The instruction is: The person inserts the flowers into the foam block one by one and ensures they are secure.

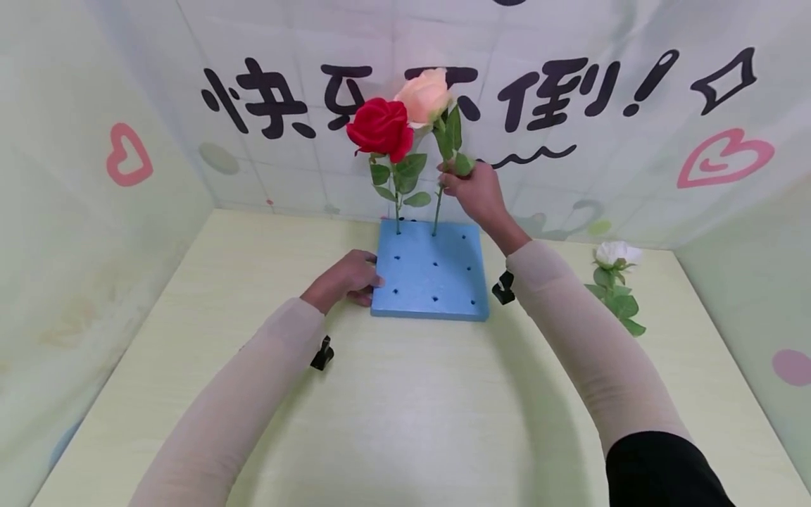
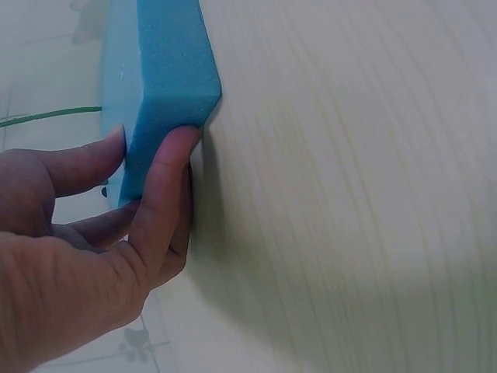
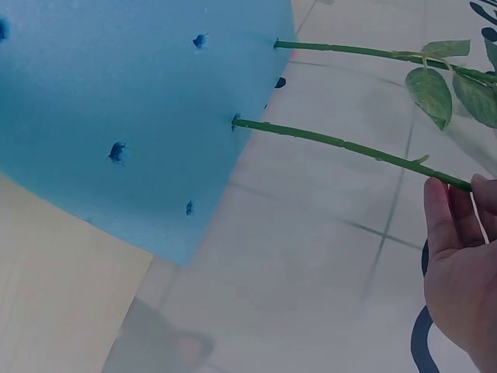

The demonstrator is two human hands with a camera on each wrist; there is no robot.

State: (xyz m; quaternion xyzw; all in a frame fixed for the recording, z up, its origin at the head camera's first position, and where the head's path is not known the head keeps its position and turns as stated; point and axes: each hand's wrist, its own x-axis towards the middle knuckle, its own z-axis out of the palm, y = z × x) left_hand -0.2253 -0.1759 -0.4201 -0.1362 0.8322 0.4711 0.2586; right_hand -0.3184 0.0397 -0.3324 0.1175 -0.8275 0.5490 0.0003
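Observation:
A blue foam board [image 1: 415, 278] with rows of holes lies on the table. At its left edge my left hand [image 1: 350, 276] grips it, the thumb [image 2: 93, 162] on the top face and the other fingers against the side. My right hand [image 1: 478, 193] pinches the green stem [image 3: 334, 142] of a peach rose [image 1: 423, 97], just below its leaves. That stem's lower end sits in the middle hole of the back row. Beside it a red rose [image 1: 382, 130] stands upright in the back left hole, and no hand touches it.
A white rose [image 1: 617, 255] with green leaves lies on the right side of the pale table [image 1: 405, 415], beyond my right forearm. A printed cloth backdrop [image 1: 304, 176] rises directly behind the board, with more cloth at both sides.

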